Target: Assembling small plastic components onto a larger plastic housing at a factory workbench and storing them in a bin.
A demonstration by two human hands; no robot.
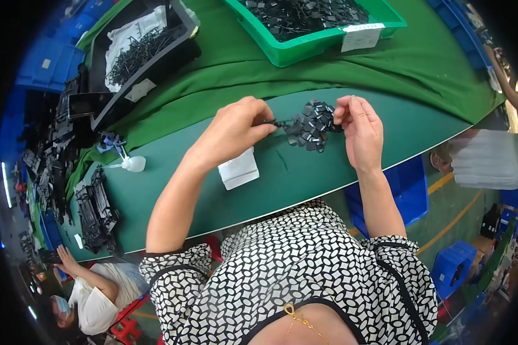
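Observation:
A heap of small flat black pieces [312,129] lies on the green tabletop between my hands. My left hand [236,126] is closed just left of the heap, its thumb and fingers pinching a thin black plastic part [277,122] that points toward the pieces. At the heap's right side is my right hand [360,129], thumb and fingertips pressed together; whatever they pinch is too small to make out. A white square pad [238,170] lies below my left wrist.
Beyond the heap stands a green bin [282,54] of black pieces. A black tray [172,63] holds thin black parts at the far left. Nearer are a white-headed item [133,164] and long black parts [95,206]. A blue bin [417,195] sits below the right edge. A co-worker [98,293] is at lower left.

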